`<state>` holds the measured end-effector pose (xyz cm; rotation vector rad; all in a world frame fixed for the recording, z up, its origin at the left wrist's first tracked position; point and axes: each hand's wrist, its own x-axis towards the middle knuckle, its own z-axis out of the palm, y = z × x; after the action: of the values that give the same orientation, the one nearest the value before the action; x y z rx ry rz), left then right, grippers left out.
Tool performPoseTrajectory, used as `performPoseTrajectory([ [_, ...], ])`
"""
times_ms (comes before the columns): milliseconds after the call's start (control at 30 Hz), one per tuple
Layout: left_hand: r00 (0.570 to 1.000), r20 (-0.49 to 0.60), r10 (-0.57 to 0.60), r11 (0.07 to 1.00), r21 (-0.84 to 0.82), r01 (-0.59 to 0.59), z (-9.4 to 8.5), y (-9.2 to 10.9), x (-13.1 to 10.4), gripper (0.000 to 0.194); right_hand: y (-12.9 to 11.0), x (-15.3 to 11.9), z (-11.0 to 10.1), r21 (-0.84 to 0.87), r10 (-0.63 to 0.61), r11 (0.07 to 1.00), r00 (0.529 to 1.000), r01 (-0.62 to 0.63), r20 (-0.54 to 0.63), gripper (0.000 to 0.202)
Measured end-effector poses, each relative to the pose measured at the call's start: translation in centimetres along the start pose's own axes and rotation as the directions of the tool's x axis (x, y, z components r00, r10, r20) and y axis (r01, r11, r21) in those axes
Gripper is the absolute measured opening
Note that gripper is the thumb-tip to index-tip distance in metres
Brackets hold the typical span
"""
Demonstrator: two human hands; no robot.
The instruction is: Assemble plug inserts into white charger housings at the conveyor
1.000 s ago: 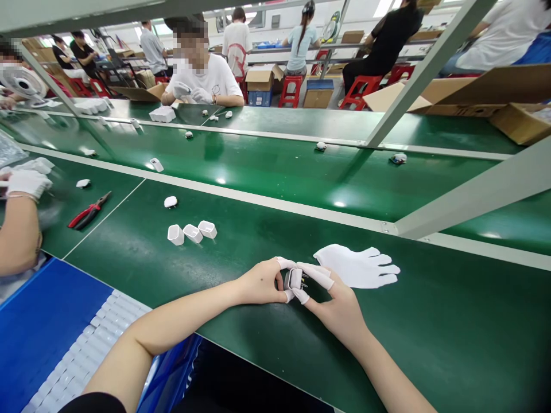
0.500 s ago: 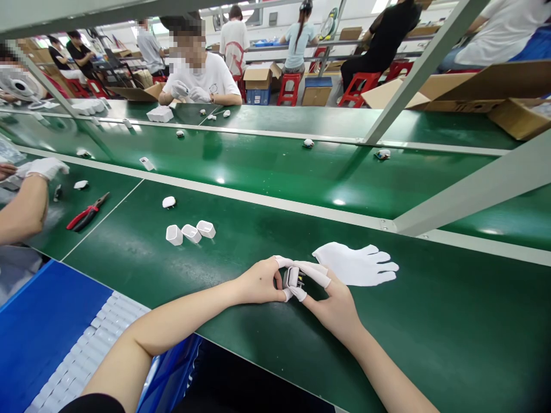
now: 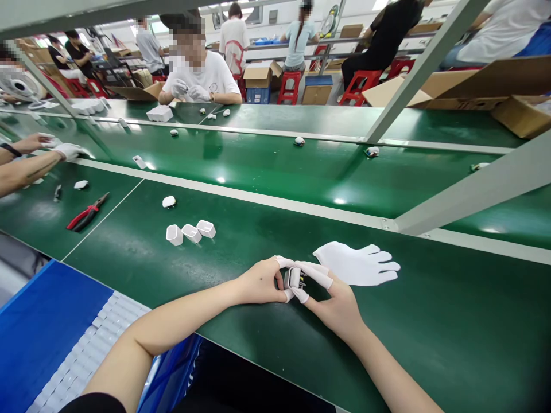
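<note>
My left hand (image 3: 262,281), with white finger covers, grips the left side of a small white plug-like housing (image 3: 294,277). From the right, my right hand (image 3: 333,292) pinches the same piece, also in finger covers; metal parts stick out of its right side. A white cloth glove (image 3: 359,264) lies flat just beyond my right hand. Three white open shells (image 3: 191,233) sit in a row on the green table (image 3: 430,332) to the left. Behind them is a small white-topped part (image 3: 169,202).
Red-handled pliers (image 3: 86,215) lie at the left. A co-worker's gloved hand (image 3: 69,151) reaches to the belt (image 3: 241,160), which carries small parts. A metal post (image 3: 473,183) slants at the right. A blue bin of white pieces (image 3: 86,355) stands lower left.
The parts on the belt have shifted left, and another has appeared at the right. The co-worker's hands at the left have moved toward the belt. My hands remain almost still around the housing.
</note>
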<state>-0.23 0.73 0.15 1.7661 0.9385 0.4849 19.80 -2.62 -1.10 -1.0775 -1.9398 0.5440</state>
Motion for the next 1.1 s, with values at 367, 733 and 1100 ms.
performPoseTrajectory([
  [367, 1.000, -0.002, 0.005, 1.000, 0.012, -0.005, 0.06, -0.15, 0.08, 0.055, -0.17, -0.20, -0.46, -0.097, -0.015, 0.995, 0.999, 0.011, -0.037, 0.035],
  [733, 1.000, -0.002, 0.007, 1.000, 0.003, -0.007, -0.05, -0.13, 0.00, 0.057, -0.32, -0.07, -0.20, -0.093, 0.021, 0.995, 1.000, -0.021, -0.007, 0.035],
  [1100, 1.000, 0.004, -0.004, 1.000, 0.016, 0.004, -0.17, 0.01, -0.07, 0.061, -0.23, 0.23, 0.03, -0.058, 0.017, 0.998, 0.999, -0.015, 0.031, 0.037],
])
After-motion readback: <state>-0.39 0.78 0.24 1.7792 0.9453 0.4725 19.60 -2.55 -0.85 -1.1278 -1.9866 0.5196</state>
